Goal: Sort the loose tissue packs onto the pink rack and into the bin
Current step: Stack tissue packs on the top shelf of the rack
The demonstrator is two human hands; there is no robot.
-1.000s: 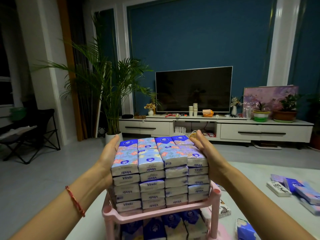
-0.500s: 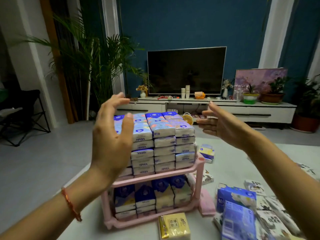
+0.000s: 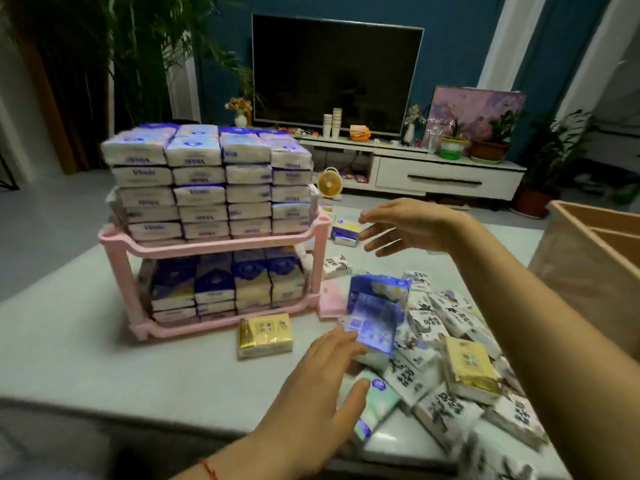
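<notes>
- While poised with left hand (image 3: pixel 322 382) and right hand (image 3: pixel 408 226) spread empty: may topple Vinda stack (image 3: pixel 207 178) off pink rack (image 3: pixel 221 244).
- May shove loose packs (image 3: pixel 426 327) off table's (image 3: pixel 104 341) near edge.

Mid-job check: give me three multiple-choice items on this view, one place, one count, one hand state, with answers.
1. Where is the gold pack?
A. on the table in front of the pink rack
B. behind the rack
C. on the rack's top tier

2. How many rack tiers hold packs?
A. three
B. one
C. two

3. The right hand is:
A. gripping a pack
B. open, holding nothing
C. a fist

Answers: A, it lies flat before the rack's base; C, upper and lower tiers are both full; B, its fingers are spread, nothing between them.
</notes>
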